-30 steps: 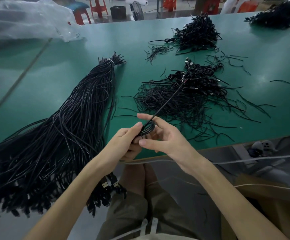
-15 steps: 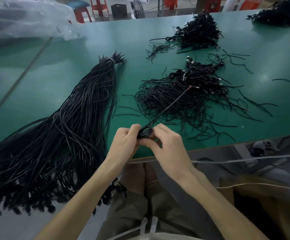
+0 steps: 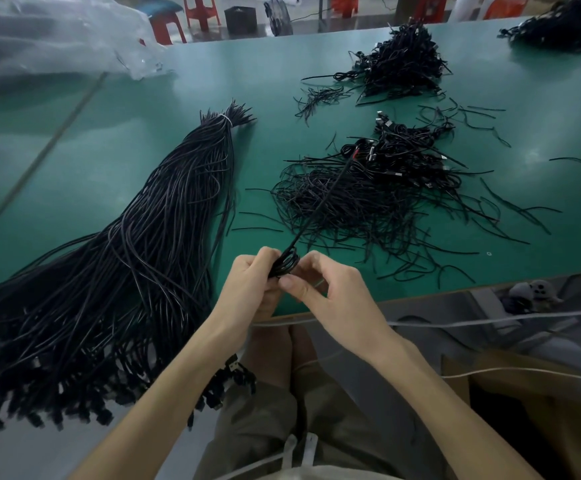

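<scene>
Two hands hold the cable coil (image 3: 287,263): our left hand (image 3: 252,282) pinches it from the coil's left, our right hand (image 3: 330,292) from its right. Beyond the coil, the free tail (image 3: 318,207) runs straight away and rightward over the tie pile (image 3: 386,202), nearer our right hand.
</scene>
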### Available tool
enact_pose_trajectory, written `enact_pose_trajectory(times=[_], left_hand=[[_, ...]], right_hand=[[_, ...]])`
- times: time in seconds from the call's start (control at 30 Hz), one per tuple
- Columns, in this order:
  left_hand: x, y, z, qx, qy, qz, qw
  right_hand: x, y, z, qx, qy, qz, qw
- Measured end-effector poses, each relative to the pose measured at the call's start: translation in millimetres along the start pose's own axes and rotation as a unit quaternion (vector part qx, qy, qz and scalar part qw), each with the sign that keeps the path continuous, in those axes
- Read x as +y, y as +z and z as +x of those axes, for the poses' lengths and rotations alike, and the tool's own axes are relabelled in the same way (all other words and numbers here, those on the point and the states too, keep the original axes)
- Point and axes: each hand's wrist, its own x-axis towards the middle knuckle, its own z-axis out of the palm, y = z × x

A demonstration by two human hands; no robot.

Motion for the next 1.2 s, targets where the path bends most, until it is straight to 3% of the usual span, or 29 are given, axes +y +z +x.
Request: enact_pose_trajectory(times=[0.2,0.37,0.43,0.53,0.63,0.8,0.9,1.07,1.2], left_hand=[[1,1,-1,0.0,0.005,0.006,1.0],[4,5,-1,-0.002,0.003,0.001,1.0],[4,7,0,-0.001,-0.012,-0.009,1.0],[8,5,2,-0.019,-0.03,-0.002,0.999],[15,0,2,-0.03,0.045,0.065,0.996],[20,-8,-8,-0.05,0.173,0.199,0.963],[20,-21,-15,-0.052,0.233,0.298,0.924],[32,-31,-14,-0.073,0.355,0.234,0.902],[38,-30,-1,-0.053,0.366,0.309,0.876]], right_hand=[[1,0,1,-0.023,-0.044,0.008,0.999],[-4,1,0,0.029,-0.074,0.07,0.994],[-5,2,2,0.075,-0.098,0.02,0.992],[-3,-2,8,0.13,-0.156,-0.154,0.967],[0,-6,15,0.155,-0.198,-0.263,0.932],[-6,-10,21,0.145,-0.165,-0.201,0.955],[-10,-17,24,0.135,-0.184,-0.212,0.95],[-10,-22,24,0.106,-0.18,-0.168,0.963],[-9,-20,21,0.071,-0.168,-0.101,0.978]])
